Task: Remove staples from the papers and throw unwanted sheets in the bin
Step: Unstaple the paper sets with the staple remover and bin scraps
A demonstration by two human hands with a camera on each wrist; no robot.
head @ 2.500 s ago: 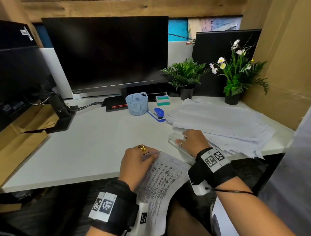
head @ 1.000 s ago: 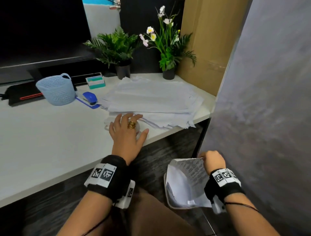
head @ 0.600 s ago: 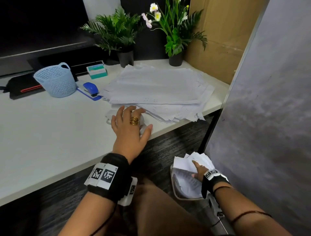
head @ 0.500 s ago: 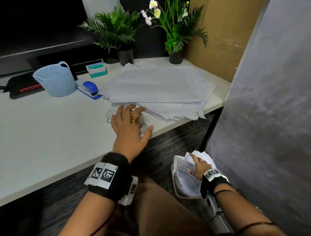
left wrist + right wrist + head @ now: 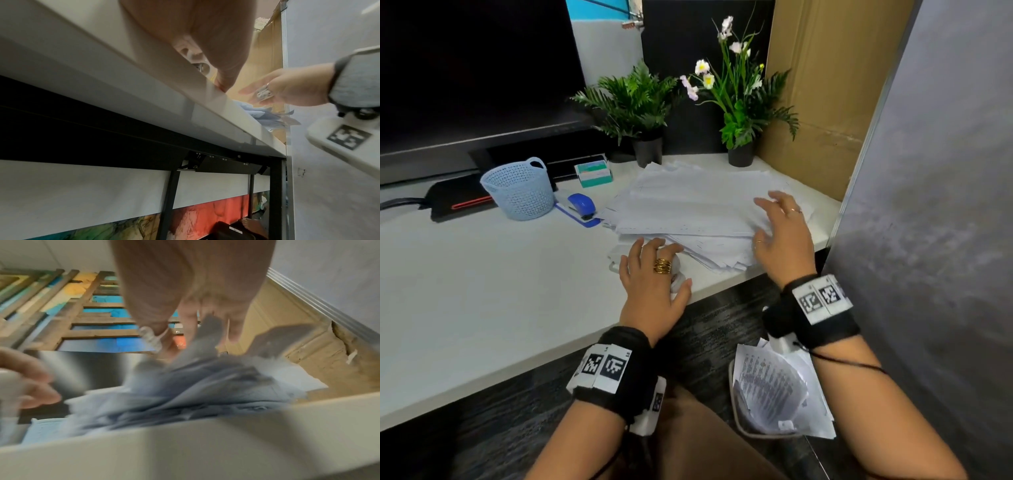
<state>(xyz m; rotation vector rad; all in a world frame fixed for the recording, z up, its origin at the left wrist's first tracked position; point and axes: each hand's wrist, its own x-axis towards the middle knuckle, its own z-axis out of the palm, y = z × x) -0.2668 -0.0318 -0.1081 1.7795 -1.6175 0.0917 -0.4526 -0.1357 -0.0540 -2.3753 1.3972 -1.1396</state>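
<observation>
The loose stack of white papers (image 5: 698, 209) lies spread across the right end of the white table (image 5: 482, 301), its long side running roughly along the table's front edge, sheet corners fanned out and overhanging. My right hand (image 5: 780, 240) is over its near right corner, fingers spread and relaxed, gripping nothing. My left hand (image 5: 654, 284) rests flat on a small white object (image 5: 677, 274) just beside the stack, fingers extended; what that object is I cannot tell. Below the table edge, a pale bin (image 5: 736, 407) holds curled printed sheets (image 5: 770, 387). Behind the stack are a blue stapler (image 5: 582, 205) and a blue lattice basket (image 5: 520, 192).
</observation>
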